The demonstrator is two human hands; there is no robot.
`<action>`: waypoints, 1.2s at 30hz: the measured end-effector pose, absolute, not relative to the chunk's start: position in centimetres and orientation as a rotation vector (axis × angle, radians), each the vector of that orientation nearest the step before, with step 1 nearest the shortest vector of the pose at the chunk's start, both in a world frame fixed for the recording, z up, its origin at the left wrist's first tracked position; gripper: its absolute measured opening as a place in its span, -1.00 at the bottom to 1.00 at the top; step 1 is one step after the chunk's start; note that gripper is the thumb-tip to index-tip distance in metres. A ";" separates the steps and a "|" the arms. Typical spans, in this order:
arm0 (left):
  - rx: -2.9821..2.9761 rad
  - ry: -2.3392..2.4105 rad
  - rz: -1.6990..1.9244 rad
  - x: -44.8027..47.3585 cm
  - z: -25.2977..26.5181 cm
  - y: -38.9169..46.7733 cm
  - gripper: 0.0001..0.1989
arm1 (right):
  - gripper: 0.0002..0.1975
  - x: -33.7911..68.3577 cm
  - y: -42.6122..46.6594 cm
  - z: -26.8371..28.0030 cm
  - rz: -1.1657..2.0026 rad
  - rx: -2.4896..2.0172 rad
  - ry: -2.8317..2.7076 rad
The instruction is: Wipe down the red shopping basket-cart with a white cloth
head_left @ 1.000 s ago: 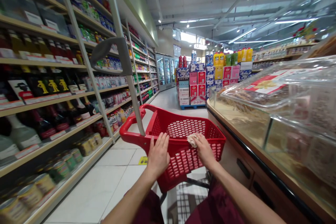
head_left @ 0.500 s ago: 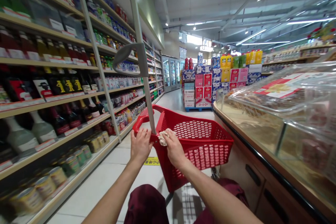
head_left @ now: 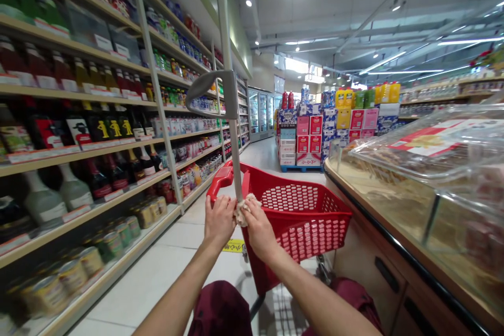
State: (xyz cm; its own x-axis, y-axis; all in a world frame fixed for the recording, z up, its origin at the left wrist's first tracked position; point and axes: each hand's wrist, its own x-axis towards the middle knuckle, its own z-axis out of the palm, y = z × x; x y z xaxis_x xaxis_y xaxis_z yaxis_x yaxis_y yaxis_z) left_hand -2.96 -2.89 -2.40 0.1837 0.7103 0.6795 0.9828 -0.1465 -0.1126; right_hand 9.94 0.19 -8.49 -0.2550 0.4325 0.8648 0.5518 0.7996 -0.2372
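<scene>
The red cart basket [head_left: 311, 233] is of smooth, glossy plastic, its tapering walls pierced by rows of rounded slots. At the basket's near left corner is a cloth [head_left: 252, 202], cream-coloured, soft and crumpled into uneven folds. The right hand [head_left: 258, 226] grips this cloth in bent fingers and presses it to the corner, around the foot of a slim, dull metal pole [head_left: 235, 157]. Just beside it, the left hand [head_left: 219, 222] lies over the near end of the basket's thick, rounded handle [head_left: 221, 179], fingers bent; whether they clasp it, I cannot tell. Above the basket the pole carries a matte grey loop [head_left: 229, 94] shaped like a flattened D.

Left of the basket, pale-edged shelves [head_left: 164, 115] hold long-necked glass bottles and, low down, squat cylindrical cans [head_left: 90, 260]. Right of the basket runs a bench [head_left: 358, 262] with a wood-look front, a black rounded edge and glass panes; clear, ridged plastic packaging [head_left: 433, 136] shines upon it. Beyond the basket, boxy printed cartons [head_left: 309, 144] are stacked on a blue pallet [head_left: 301, 168].
</scene>
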 end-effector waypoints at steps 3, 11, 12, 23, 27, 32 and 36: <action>-1.925 -1.582 -0.648 -3.1 -1.9 -3.2 -0.70 | -0.57 13.3 0.8 -10.4 -0.114 -0.800 -1.861; -1.989 -1.606 -0.629 -3.3 -0.8 -2.9 -0.77 | -0.58 12.9 0.0 3.3 -0.238 -0.621 -1.773; -2.001 -1.603 -0.625 -3.3 -0.7 -2.9 -0.77 | -0.59 12.0 -0.2 6.7 -0.301 -0.556 -1.758; -1.947 -1.639 -0.715 -2.0 -1.1 -4.3 -0.77 | -0.64 12.8 1.1 3.1 -0.717 -0.350 -2.372; -1.932 -1.649 -0.713 -0.8 -1.2 -4.1 -0.78 | -0.65 12.4 1.4 4.9 -0.674 -0.398 -2.266; -1.964 -1.651 -0.706 0.2 -0.8 -4.0 -0.83 | -0.63 13.3 2.2 6.3 -0.598 -0.433 -2.202; -2.181 -1.510 -0.881 -1.7 -0.5 -3.7 -0.74 | -0.64 15.5 0.7 -1.3 -0.404 -0.444 -2.198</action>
